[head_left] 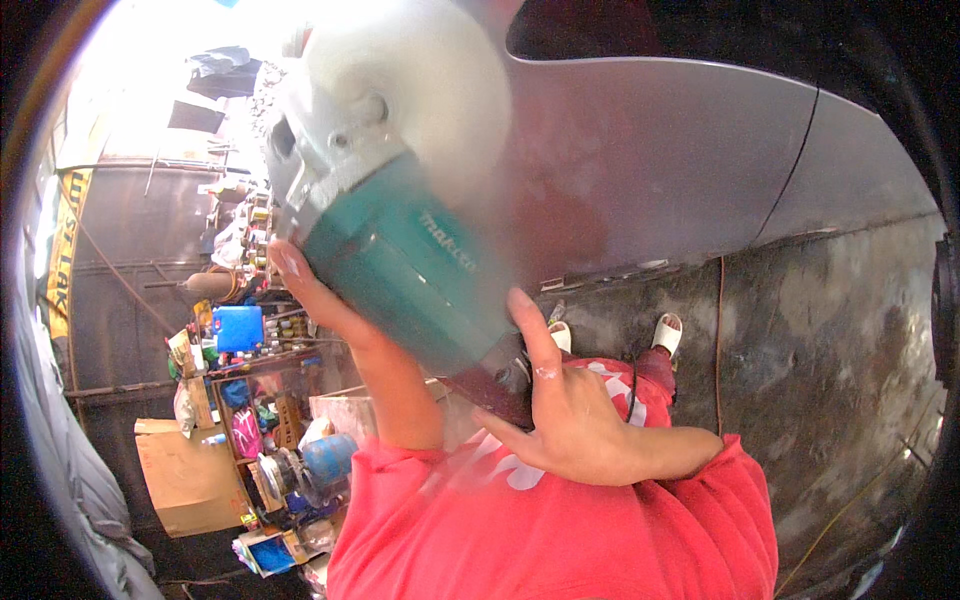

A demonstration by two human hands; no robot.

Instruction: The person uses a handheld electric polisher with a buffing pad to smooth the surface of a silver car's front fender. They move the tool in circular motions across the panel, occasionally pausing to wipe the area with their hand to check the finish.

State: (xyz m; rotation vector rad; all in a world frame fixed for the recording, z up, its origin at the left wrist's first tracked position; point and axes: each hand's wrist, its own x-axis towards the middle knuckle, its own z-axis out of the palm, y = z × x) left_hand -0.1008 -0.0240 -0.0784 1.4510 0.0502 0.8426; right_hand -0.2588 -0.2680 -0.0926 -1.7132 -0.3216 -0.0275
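Observation:
A teal electric polisher [410, 265] with a grey metal head fills the upper middle of the view. Its round white pad [455, 95] is smeared, as if spinning, and lies close to a large glossy panel [680, 150] in grey and dull red; contact cannot be made out. My left hand [325, 300] grips the tool's body from the left, near the metal head, with most fingers hidden beneath it. Around the dark rear handle my right hand [575, 420] is closed, its index finger stretched along the housing. Whitish smudges mark the fingers.
Shelves [285, 355] crowded with cans and bottles stand at left, beside a blue container [238, 328] and a cardboard box [190, 475]. A blue drum [328, 458] sits lower. A cord [719, 340] crosses the stained concrete floor [830, 340] at right, near white-sandalled feet.

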